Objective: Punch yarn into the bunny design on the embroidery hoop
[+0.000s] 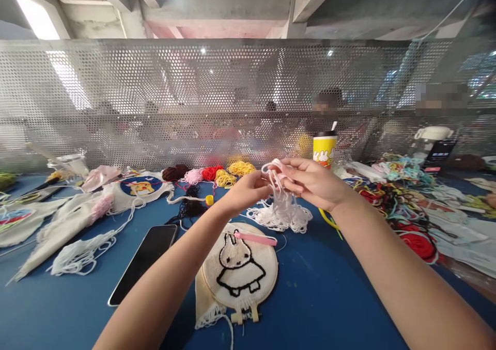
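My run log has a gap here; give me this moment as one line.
left hand: at white yarn | right hand: holding white yarn | pink tool: on hoop | hoop: on table

A phone (144,261) lies flat, a yellow cup (324,144) upright.

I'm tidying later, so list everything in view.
Table: one, blue, underneath
Screen: one, grey, behind table
People: several, blurred, behind screen
Hoop: one, pale, front centre
Tool: one, pink, on hoop
Phone: one, black, left of hoop
Loose yarn: one bundle, white, left
Cloths: several, mostly pale, left
Plastic cup: one, clear, back left
Yarn bundles: several, mixed, back centre
Drink cup: one, yellow, back right
Yarn pile: one, multicoloured, right
Bottle: one, white lid, far right
Yarn skein: one, white, centre
Left hand, right hand: at skein
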`<state>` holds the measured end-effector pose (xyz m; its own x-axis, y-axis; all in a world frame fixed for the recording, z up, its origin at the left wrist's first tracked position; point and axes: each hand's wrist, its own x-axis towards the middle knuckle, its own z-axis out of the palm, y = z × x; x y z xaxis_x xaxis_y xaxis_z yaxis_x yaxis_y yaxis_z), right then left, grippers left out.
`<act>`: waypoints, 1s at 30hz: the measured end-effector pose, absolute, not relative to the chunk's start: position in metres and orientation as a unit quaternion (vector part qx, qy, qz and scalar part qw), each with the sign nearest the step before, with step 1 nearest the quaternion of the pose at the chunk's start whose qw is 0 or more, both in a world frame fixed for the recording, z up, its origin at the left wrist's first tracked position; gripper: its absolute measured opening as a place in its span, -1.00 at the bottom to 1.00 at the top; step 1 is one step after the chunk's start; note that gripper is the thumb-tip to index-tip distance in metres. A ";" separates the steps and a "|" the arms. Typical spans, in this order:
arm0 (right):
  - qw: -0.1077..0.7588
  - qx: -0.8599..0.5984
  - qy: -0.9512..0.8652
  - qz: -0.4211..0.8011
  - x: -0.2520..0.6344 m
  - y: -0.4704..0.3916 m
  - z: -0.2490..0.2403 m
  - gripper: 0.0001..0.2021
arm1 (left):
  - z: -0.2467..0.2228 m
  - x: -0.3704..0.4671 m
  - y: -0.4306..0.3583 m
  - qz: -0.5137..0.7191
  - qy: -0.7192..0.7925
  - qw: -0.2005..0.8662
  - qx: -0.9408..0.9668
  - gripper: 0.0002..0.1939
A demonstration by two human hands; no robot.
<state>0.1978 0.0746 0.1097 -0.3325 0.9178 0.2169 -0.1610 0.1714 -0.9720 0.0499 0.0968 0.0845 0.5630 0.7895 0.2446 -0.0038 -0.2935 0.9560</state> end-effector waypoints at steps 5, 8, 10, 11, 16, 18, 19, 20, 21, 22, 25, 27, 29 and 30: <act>0.472 -0.322 -0.592 0.569 0.195 0.072 0.112 -0.72 | 0.086 0.047 0.094 0.342 0.270 0.546 0.715 -0.84; 0.479 -0.317 -0.580 0.578 0.194 0.071 0.113 -0.60 | 0.086 0.045 0.095 0.338 0.293 0.542 0.712 -0.87; 0.484 -0.309 -0.578 0.580 0.195 0.071 0.113 -0.53 | 0.084 0.045 0.095 0.350 0.306 0.526 0.712 -0.84; 0.487 -0.307 -0.578 0.578 0.195 0.071 0.113 -0.50 | 0.083 0.046 0.096 0.359 0.311 0.515 0.713 -0.82; 0.490 -0.320 -0.591 0.556 0.198 0.073 0.112 -0.44 | 0.075 0.049 0.103 0.407 0.331 0.458 0.718 -0.74; 0.496 -0.351 -0.604 0.515 0.199 0.076 0.111 -0.45 | 0.073 0.050 0.107 0.411 0.343 0.444 0.718 -0.83; 0.501 -0.375 -0.613 0.482 0.199 0.078 0.110 -0.48 | 0.072 0.050 0.108 0.409 0.347 0.440 0.720 -0.88; 0.506 -0.401 -0.622 0.444 0.199 0.080 0.108 -0.53 | 0.071 0.049 0.110 0.405 0.350 0.438 0.722 -0.93; 0.509 -0.424 -0.628 0.408 0.200 0.083 0.107 -0.59 | 0.070 0.049 0.112 0.400 0.352 0.438 0.724 -0.97; 0.510 -0.444 -0.632 0.378 0.201 0.087 0.104 -0.67 | 0.069 0.048 0.113 0.394 0.354 0.439 0.726 -0.98; 0.503 -0.486 -0.629 0.339 0.205 0.101 0.094 -0.84 | 0.066 0.047 0.116 0.379 0.366 0.449 0.722 -0.90; 0.494 -0.525 -0.618 0.314 0.212 0.113 0.085 -0.90 | 0.064 0.046 0.117 0.373 0.380 0.460 0.711 -0.87; 0.476 -0.568 -0.608 0.282 0.223 0.125 0.075 -0.87 | 0.063 0.045 0.118 0.373 0.395 0.473 0.694 -0.85; 0.465 -0.590 -0.605 0.265 0.229 0.130 0.070 -0.83 | 0.063 0.044 0.119 0.377 0.403 0.479 0.683 -0.84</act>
